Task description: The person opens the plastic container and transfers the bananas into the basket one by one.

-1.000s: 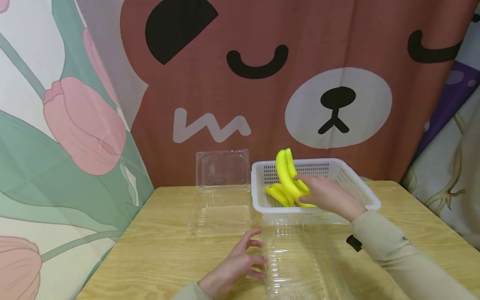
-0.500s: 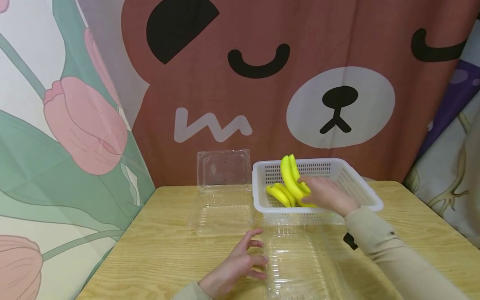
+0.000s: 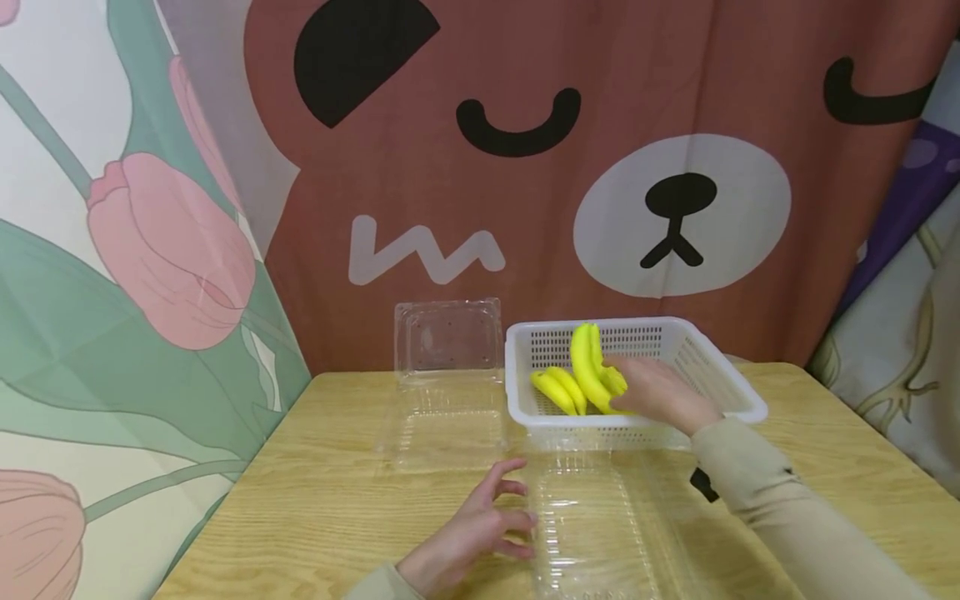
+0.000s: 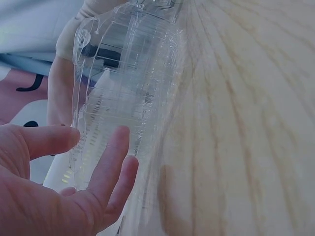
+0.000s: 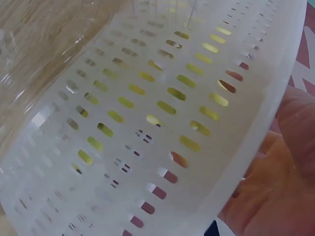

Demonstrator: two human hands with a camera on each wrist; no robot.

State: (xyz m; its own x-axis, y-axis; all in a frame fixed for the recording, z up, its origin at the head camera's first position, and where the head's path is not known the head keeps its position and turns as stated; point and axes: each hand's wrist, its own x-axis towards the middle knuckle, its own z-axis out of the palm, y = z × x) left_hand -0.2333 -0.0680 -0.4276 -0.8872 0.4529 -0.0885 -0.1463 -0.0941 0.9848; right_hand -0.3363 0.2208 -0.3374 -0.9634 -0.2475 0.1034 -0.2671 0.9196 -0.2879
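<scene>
In the head view, my right hand (image 3: 663,396) reaches over the front right of a white perforated plastic basket (image 3: 633,421) and holds a bunch of yellow bananas (image 3: 588,371), stems up. A second, smaller group of bananas (image 3: 558,392) lies left of it in the basket. My left hand (image 3: 476,529) is spread, fingers slightly bent, fingertips at the left side of a clear plastic container (image 3: 592,517). The left wrist view shows thumb and fingers beside that container (image 4: 128,98). In the right wrist view the basket wall (image 5: 206,182) hides the bananas' grip; yellow shows through its slots.
An open clear clamshell box (image 3: 447,346) stands left of the basket, its lid raised against the curtain. The wooden table (image 3: 322,492) carries everything. A printed bear curtain (image 3: 420,183) hangs directly behind the table's far edge.
My right hand has lowered the banana bunch into the basket, its stems dropping and shifting slightly right. The left hand and the clear containers have stayed put.
</scene>
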